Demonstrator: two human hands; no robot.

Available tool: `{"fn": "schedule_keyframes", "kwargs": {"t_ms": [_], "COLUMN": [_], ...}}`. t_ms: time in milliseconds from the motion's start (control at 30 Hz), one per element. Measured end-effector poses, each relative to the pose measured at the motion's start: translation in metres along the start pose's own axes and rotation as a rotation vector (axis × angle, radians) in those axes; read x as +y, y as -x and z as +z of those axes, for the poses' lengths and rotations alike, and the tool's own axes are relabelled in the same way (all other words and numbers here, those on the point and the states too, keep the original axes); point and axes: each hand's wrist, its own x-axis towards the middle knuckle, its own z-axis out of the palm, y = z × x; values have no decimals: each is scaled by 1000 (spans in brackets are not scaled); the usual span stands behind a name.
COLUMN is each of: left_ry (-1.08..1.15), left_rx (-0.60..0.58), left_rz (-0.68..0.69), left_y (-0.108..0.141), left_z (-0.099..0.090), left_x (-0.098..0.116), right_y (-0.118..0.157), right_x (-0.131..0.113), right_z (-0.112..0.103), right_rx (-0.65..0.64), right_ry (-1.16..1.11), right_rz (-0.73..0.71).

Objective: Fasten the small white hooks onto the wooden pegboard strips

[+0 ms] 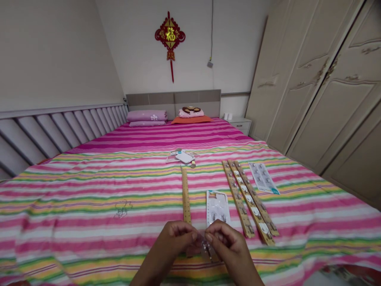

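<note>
My left hand (pixel 179 240) and my right hand (pixel 228 244) meet low in the middle, thumbs and fingertips pinched together. Between them is a clear plastic hook (pixel 206 248) with a shiny metal part pointing down; both hands grip its upper edge. Just beyond my right hand lies an open package (pixel 218 204) with similar hooks in its lower part. A bare wooden strip with holes (pixel 186 194) runs away from me, its near end partly behind my left hand.
On the right, three wooden strips carry rows of metal hooks, the middle strip (pixel 249 200) with white backings. Beside them lies another hook package (pixel 263 177). Opened packaging (pixel 183 156) lies farther back. Thin dark wires (pixel 122 209) rest on the striped bedspread (pixel 89 230) at left.
</note>
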Motion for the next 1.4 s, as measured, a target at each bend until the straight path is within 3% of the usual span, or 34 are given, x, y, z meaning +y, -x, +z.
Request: {"fn": "schedule_keyframes", "kwargs": {"t_ms": [367,667,867,1067,1267,1400], "left_ry": [13,257,19,376,95,-39], "left_rx": [-41,-69,48,-93,136,191], "left_rz": [-21,-60,113,5,151,264], "left_y": [-1,-6,-7,-9,-13,-10], "left_z": [-4,11,13,22,17,20], "left_x": [-2,-11,-11,-18,-24,-20], "right_y": [-4,-7,-9,-10,-10,-8], "right_x": [0,5,11,15,13,7], "right_z": [-7,-6,-4,2,1,0], "right_rx": [-82,-83,-4,23,22,-12], "right_ry": [-26,-187,-174,-223,-280,-272], "right_rz": [-35,-2,78,128,133,106]}}
